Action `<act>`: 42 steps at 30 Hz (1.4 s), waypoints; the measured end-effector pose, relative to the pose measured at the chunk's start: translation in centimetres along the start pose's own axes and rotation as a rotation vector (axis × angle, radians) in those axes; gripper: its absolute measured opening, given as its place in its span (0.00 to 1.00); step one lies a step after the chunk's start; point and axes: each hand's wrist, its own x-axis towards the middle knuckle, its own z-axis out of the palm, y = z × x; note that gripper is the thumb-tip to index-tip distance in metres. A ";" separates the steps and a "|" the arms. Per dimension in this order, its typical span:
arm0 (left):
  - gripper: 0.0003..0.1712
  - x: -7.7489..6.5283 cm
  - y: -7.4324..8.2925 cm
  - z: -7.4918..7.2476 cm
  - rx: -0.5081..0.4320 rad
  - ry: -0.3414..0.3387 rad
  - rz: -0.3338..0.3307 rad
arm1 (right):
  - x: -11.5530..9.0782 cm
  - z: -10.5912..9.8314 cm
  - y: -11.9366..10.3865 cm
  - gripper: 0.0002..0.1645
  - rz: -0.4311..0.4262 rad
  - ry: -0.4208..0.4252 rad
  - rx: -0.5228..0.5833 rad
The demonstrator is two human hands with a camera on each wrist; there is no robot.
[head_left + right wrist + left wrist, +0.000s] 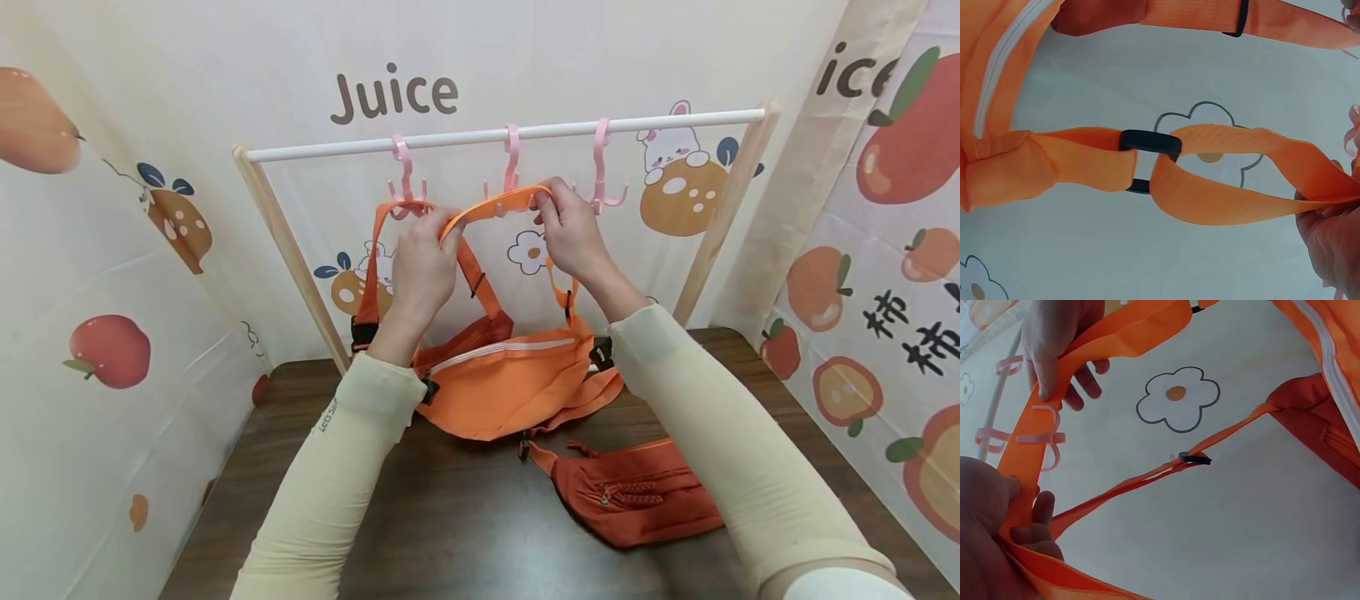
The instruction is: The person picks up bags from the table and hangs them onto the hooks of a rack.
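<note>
An orange waist bag [502, 383] with a white zipper hangs from its strap [495, 204], which both hands hold up before the middle pink hook [512, 158]. My left hand [426, 262] pinches the strap on the left, beside the left hook. On the right, my right hand [572, 229] pinches the same strap between thumb and fingers. In the left wrist view the strap [1025, 444] runs taut between the hands, with hook prongs at it; whether it rests on them I cannot tell. A black buckle slider [1150, 142] sits on the strap in the right wrist view.
A darker orange bag hangs by its strap [371, 267] from the left pink hook [403, 171]. A rust-red waist bag [637, 492] lies on the brown table [450, 517]. The right pink hook [600, 162] hangs on the white rail [322, 150] between wooden posts.
</note>
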 end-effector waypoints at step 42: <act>0.16 -6.4 -6.2 3.5 -0.033 -0.154 -0.159 | -5.4 1.5 5.8 0.33 0.052 -0.130 -0.037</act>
